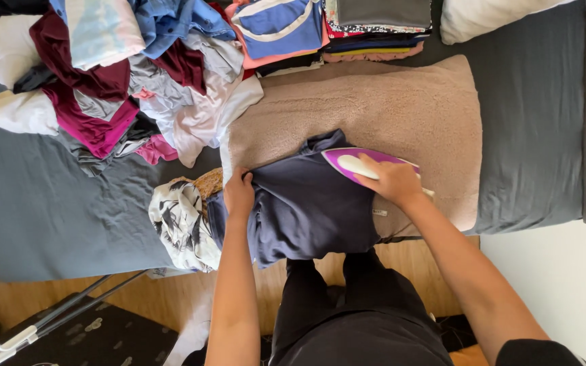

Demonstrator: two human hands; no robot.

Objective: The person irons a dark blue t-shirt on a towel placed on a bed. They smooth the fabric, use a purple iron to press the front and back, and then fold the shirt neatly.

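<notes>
A dark navy garment (306,207) lies spread over the near edge of a beige towel (388,102) on the bed. My left hand (239,193) pinches the garment's left edge and holds it down. My right hand (391,179) grips the white handle of a purple iron (354,163), which rests on the garment's upper right part with its tip pointing left.
A heap of loose clothes (123,74) covers the far left of the grey bed (537,122). Folded clothes (374,27) are stacked at the back. A white patterned cloth (181,224) hangs by my left hand. Metal stand legs (69,312) sit on the floor at lower left.
</notes>
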